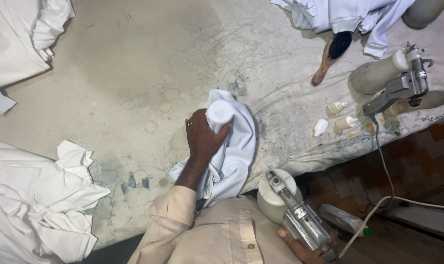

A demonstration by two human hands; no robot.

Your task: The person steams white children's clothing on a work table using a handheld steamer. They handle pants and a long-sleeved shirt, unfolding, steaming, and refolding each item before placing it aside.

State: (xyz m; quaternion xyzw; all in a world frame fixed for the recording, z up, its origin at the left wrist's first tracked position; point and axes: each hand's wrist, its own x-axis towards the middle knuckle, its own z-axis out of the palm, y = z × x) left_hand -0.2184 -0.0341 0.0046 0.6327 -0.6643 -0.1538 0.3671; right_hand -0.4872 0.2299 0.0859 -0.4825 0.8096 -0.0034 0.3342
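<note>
White garment (234, 142) gripped by left hand (202, 139); right hand (305, 244) clasps one of two spray guns (300, 222).

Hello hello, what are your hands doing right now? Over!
Left hand gripping bunched white cloth on stained table. Right hand holding metal spray gun at table edge. Nothing between them.

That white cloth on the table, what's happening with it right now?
A person's left hand presses a bunched white cloth onto the stained table. The right hand grips a metal spray gun with a white cup at the table's edge. A second gun, small bottles and a brush lie to the right.
</note>
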